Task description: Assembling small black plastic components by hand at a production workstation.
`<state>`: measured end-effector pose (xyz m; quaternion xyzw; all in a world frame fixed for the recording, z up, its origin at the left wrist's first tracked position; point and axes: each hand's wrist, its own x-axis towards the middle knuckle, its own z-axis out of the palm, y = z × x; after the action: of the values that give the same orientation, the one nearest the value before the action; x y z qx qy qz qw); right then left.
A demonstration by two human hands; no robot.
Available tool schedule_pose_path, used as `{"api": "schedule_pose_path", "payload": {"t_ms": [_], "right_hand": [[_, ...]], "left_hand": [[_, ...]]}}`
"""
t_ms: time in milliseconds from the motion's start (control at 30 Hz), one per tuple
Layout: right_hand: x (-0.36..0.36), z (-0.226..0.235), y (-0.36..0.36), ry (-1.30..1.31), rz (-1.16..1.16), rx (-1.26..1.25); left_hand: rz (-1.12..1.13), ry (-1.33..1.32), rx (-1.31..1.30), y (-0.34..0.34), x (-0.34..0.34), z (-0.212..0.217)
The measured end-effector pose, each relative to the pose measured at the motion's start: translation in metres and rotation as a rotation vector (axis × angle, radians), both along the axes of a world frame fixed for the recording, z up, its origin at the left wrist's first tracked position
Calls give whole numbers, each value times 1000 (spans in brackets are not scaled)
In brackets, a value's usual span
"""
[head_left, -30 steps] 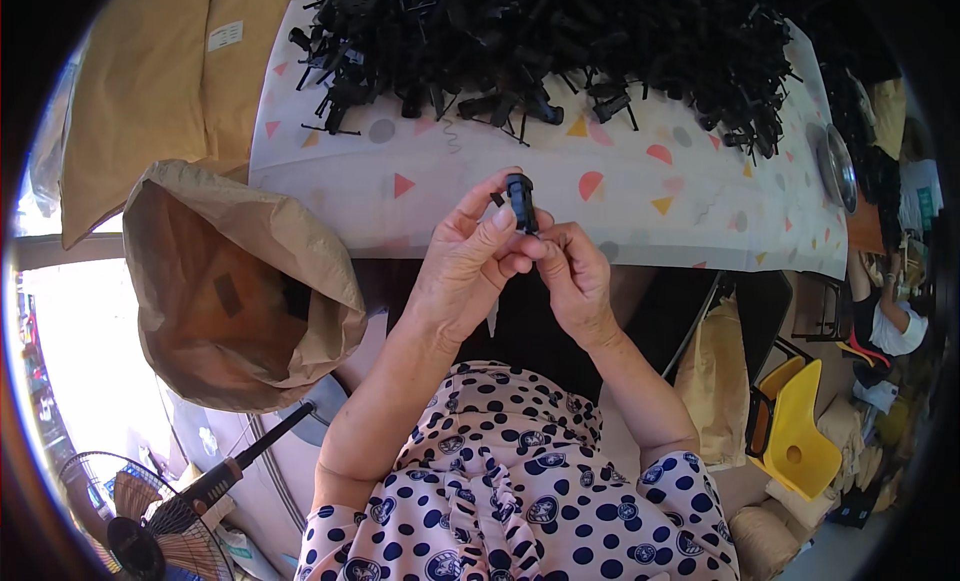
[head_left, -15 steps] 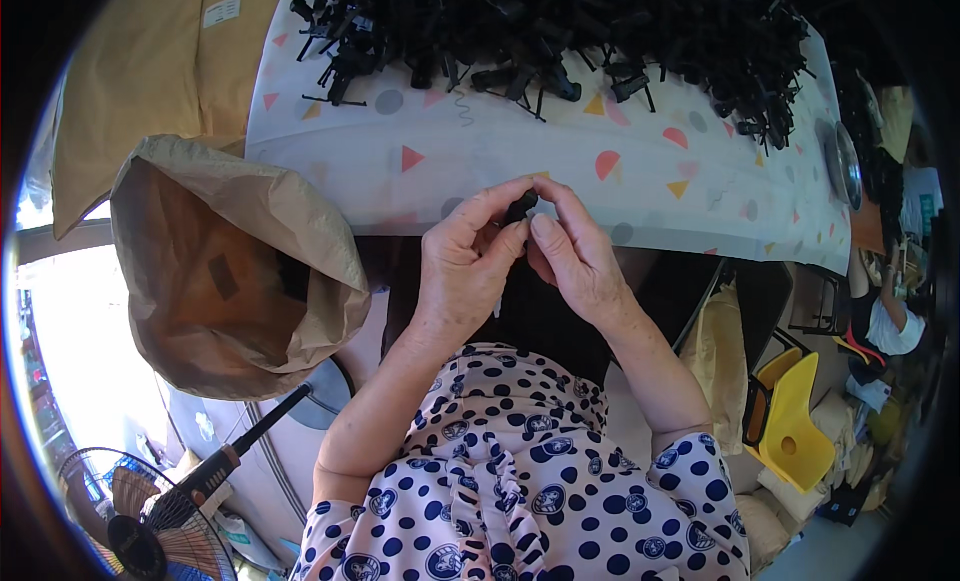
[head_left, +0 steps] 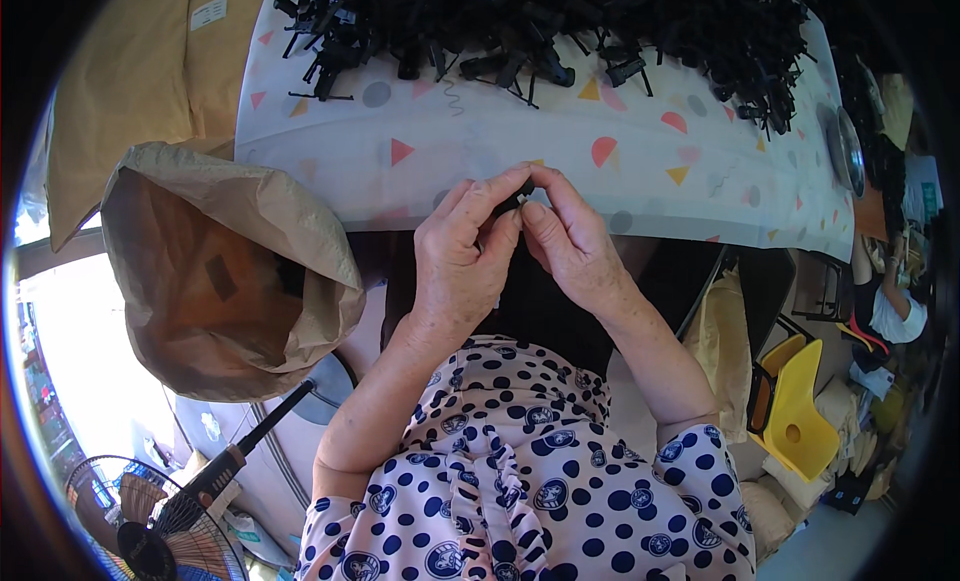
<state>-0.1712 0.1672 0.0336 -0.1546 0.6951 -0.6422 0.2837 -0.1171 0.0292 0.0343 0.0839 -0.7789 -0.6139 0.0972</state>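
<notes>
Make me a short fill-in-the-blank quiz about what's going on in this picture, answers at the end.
1. The left hand and right hand together pinch a small ____ part.
2. The heap of black parts lies on a tablecloth printed with coloured ____.
3. The open brown paper bag is on the person's ____ side.

Missing words: black; shapes; left

My tablecloth (head_left: 520,131) is white with red, orange and grey shapes. The heap of parts (head_left: 560,21) on it is black. My dress (head_left: 520,491) is pale pink with navy dots. The bag (head_left: 220,271) is brown, the chair (head_left: 800,421) yellow.
</notes>
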Motion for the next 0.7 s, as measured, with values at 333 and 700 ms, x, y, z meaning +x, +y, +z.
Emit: {"api": "schedule_pose_path", "payload": {"t_ms": [333, 700], "right_hand": [[-11, -14, -9, 169, 45, 16], [-17, -10, 2, -82, -6, -176]], "left_hand": [[93, 101, -356, 0, -5, -2], [52, -67, 710, -18, -5, 17]]}}
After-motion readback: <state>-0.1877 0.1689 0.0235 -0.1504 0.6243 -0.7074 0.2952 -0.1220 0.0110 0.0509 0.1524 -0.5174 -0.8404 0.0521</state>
